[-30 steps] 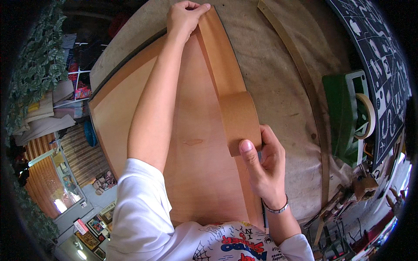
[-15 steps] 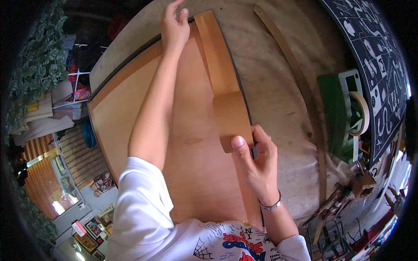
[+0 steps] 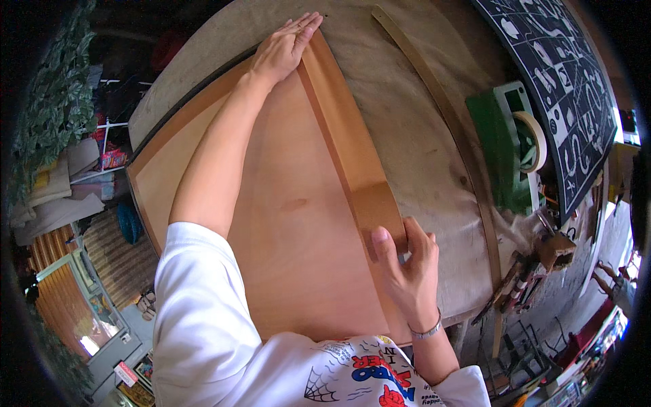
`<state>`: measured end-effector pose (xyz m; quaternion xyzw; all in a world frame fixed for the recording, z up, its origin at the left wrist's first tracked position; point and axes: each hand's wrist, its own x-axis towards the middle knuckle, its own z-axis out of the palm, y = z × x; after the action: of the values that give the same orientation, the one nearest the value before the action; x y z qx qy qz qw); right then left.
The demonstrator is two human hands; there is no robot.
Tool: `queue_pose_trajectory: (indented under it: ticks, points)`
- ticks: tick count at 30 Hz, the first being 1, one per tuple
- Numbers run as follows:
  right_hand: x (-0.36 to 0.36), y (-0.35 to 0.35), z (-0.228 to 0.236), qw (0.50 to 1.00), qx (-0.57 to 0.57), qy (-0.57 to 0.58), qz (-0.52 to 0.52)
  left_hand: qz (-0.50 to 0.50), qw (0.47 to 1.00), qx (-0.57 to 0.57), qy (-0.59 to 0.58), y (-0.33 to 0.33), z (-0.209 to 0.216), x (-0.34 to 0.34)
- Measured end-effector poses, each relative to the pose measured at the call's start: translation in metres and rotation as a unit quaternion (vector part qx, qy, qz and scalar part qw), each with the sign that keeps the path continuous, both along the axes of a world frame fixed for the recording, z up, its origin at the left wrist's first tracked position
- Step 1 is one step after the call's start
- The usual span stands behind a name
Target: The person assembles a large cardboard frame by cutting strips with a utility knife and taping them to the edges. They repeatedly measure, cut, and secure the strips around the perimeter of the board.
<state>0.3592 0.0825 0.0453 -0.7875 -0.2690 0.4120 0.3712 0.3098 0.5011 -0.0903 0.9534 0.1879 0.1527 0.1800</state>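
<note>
A large light-brown wooden panel (image 3: 285, 237) lies in front of me, with a darker brown border along its left and far sides. Along its right edge runs a wide brown strip (image 3: 342, 115) that looks like tape or paper. My left hand (image 3: 281, 51) lies flat over the strip's far end at the panel's top corner, fingers stretched out. Toward the near end, my right hand (image 3: 410, 271) grips the strip between thumb and fingers, where it looks curled and darker. Whether a roll sits inside that hand is hidden.
The worktop has a worn tan covering (image 3: 434, 156). Right of the panel lie a long thin wooden strip (image 3: 434, 85) and a green tape dispenser (image 3: 498, 146) with a cream tape roll (image 3: 532, 142). A black patterned board (image 3: 556, 88) stands beyond; tools (image 3: 519, 285) hang at the right edge.
My left hand has come down from above the corner and flattened onto the strip's far end. The strip now lies straighter along the panel's right edge; my right hand still grips it.
</note>
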Motion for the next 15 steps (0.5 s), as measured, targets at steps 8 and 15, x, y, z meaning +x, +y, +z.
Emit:
queue_pose_trajectory:
  ticks: [8, 15]
  points:
    - [-0.024, -0.052, 0.008, 0.999, -0.032, -0.026, -0.02, -0.001, 1.0, 0.007, -0.003, -0.009, -0.001, -0.002]
    - [-0.047, -0.096, 0.029, 0.998, -0.021, -0.039, -0.051, -0.011, 1.0, -0.008, -0.002, -0.015, -0.003, -0.002]
